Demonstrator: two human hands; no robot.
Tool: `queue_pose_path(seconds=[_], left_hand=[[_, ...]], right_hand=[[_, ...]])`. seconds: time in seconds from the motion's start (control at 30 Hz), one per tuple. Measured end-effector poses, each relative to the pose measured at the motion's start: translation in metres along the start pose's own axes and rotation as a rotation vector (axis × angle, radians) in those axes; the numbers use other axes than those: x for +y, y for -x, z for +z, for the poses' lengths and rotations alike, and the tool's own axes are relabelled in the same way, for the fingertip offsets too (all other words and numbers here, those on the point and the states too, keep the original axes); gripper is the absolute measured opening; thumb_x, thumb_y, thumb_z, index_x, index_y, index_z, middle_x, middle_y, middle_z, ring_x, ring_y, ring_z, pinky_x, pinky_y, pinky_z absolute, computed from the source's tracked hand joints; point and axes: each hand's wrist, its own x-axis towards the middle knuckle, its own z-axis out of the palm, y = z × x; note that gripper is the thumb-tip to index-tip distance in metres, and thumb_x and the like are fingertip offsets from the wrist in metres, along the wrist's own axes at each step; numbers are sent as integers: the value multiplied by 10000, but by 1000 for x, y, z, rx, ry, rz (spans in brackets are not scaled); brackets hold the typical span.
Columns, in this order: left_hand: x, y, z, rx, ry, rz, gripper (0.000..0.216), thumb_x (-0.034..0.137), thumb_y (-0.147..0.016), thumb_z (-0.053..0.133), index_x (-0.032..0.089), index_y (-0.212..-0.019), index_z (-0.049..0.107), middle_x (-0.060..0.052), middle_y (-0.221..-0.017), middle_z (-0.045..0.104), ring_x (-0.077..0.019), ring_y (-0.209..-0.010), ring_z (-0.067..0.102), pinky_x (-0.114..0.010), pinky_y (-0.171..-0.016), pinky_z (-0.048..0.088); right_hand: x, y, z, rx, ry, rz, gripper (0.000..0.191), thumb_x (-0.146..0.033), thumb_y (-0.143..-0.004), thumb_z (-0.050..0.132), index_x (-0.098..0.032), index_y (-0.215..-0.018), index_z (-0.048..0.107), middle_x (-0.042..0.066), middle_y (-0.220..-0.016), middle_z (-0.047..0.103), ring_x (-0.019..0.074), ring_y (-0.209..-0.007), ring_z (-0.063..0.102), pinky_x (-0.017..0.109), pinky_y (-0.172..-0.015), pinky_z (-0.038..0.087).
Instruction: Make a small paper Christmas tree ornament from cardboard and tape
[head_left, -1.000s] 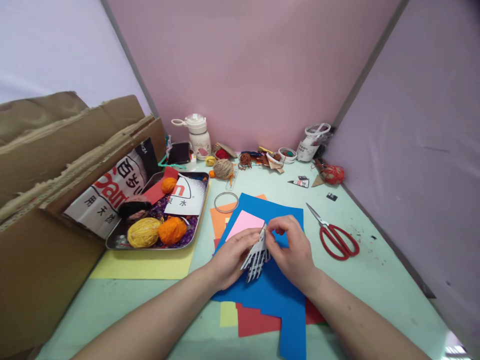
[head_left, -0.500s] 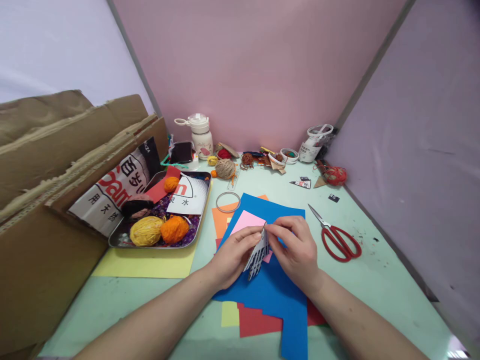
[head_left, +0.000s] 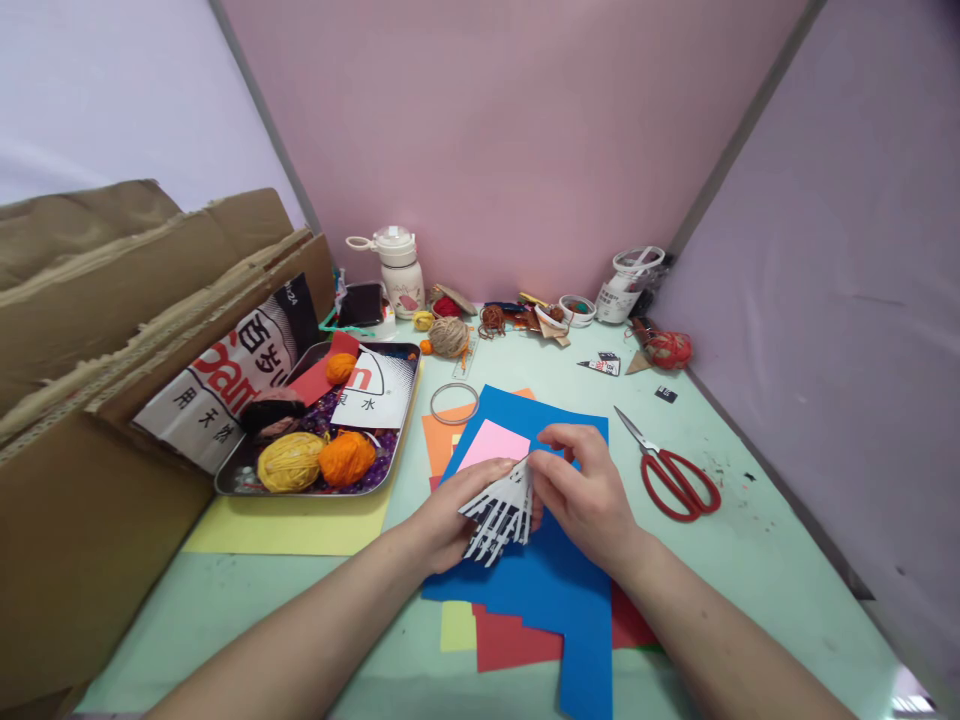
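A black-and-white piece of printed paper or card (head_left: 501, 510), slit into several narrow strips, fans downward between my hands. My left hand (head_left: 469, 510) is closed around it, the thumb lying along its upper edge and fingertips showing behind. At the narrow top end, my right hand (head_left: 589, 490) has bent fingers and touches the tip; its exact pinch is partly hidden. Beneath both hands lies a blue sheet (head_left: 574, 570), with a pink piece of paper (head_left: 495, 443) on it.
Red-handled scissors (head_left: 667, 470) lie at right. A metal tray (head_left: 409, 425) with yarn balls and purple beads stands at left, beside large cardboard pieces (head_left: 150, 300). A metal ring (head_left: 454, 403) lies behind the sheets. A white bottle (head_left: 403, 280) and yarn line the back.
The slit piece has turned so its strips show broad side and spread left. My right hand's index finger has lifted slightly away from the top end.
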Motion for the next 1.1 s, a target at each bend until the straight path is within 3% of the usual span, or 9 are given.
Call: queue_pose_path(seconds=[0.13,0.3,0.57,0.77,1.1], left_hand=[[4,0,-3,2,91,-43,404,449,-845,494,95,-942,662,-125,-819,689,-224,-748,651,-357,-756,483],[5,0,-1,107,-79,234,300,318,-800,615,143,-1042,640,-92,-913,688,-207,-872,633,-316,-805,463],[3,0,-4,172,-519,472,296,281,-794,634,223,-1084,645,-60,-1162,622,-215,-1126,527,-342,-975,387],[2,0,-2,132,-657,565,312,250,-798,626,221,-1109,637,-72,-1173,600,-210,-1136,518,-341,-989,386],[-1,-2,-3,136,-669,568,315,249,-788,636,221,-1102,642,-87,-1174,583,-222,-1126,520,-358,-974,409]], right_hand=[[-1,-1,0,16,-140,67,183,-103,-827,508,-228,-924,600,85,-1027,520,203,-916,505,340,-721,454],[-12,-8,-3,36,-496,376,62,-194,-853,525,-217,-864,581,47,-896,552,158,-799,533,292,-678,450],[-11,-11,-3,-107,-953,756,112,-313,-818,600,-201,-812,607,8,-823,595,137,-777,541,257,-693,434],[-10,-9,-2,-109,-1108,784,115,-304,-782,652,-203,-829,626,10,-836,622,140,-791,552,268,-726,444],[-11,-9,-2,-116,-1117,806,119,-314,-794,640,-197,-806,620,3,-798,614,133,-764,548,260,-713,444]])
